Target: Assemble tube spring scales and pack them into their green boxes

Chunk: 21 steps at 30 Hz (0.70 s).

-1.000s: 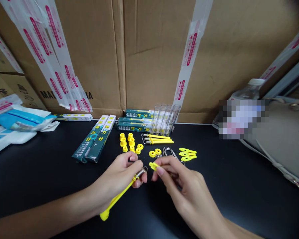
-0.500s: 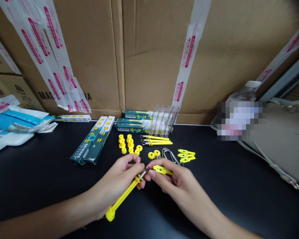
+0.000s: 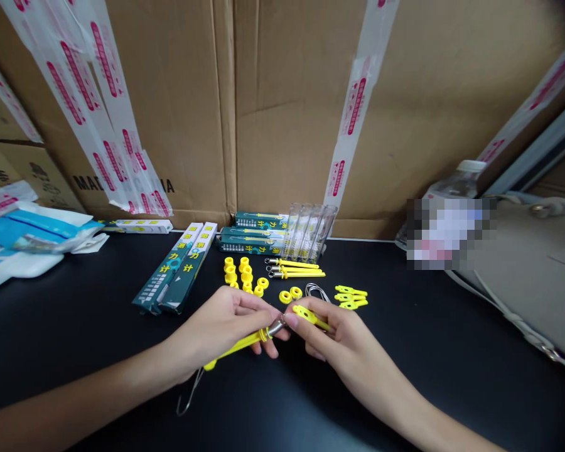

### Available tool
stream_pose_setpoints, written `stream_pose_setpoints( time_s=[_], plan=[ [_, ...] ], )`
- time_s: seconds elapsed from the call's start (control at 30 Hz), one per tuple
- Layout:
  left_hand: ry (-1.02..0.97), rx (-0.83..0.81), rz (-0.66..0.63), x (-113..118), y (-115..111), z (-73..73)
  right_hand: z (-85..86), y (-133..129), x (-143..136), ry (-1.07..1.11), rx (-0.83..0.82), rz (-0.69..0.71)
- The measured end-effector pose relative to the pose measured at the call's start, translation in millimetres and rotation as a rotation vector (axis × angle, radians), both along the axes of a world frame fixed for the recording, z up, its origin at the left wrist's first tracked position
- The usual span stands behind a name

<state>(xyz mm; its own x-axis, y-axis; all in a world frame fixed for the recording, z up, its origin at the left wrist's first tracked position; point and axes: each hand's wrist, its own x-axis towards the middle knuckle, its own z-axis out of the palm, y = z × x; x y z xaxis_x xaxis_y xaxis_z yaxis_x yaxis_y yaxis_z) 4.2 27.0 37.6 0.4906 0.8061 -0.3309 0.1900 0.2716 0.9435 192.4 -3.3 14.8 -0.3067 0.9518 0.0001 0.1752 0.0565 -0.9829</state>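
My left hand [image 3: 219, 323] is closed round a yellow spring-scale rod [image 3: 235, 350], which slants up to the right. A wire hook [image 3: 194, 392] hangs from its lower end, and a metal spring [image 3: 275, 328] sticks out of its upper end. My right hand [image 3: 346, 342] pinches a flat yellow tab with holes [image 3: 305, 314]; its thumb and finger also meet at the spring's tip, where the fingers partly hide the contact. Just beyond the hands lie yellow caps [image 3: 246, 273], yellow rings [image 3: 286, 296], wire hooks [image 3: 316, 290], more yellow tabs [image 3: 351, 297] and several rods with springs [image 3: 301, 272].
Clear tubes [image 3: 309, 232] lean on green boxes [image 3: 249, 242] at the back. Two more green boxes [image 3: 174, 270] lie to the left. A bottle [image 3: 466, 179] and a grey bag [image 3: 532, 263] stand on the right, blue packets [image 3: 37, 229] far left. Large cartons [image 3: 287, 125] wall the back.
The rod has tilted flatter, its lower end rising, and its wire hook has come into view below. The spring now bends toward my right fingers. The yellow tab stays in my right hand.
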Motion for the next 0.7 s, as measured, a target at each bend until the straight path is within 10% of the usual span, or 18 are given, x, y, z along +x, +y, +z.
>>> stream_pose_setpoints(
  time_s=[0.7],
  plan=[
    [0.407, 0.64, -0.266, -6.1, -11.2, 10.0, 10.2, -6.5, 1.3, -0.223, 0.286, 0.016]
  ],
)
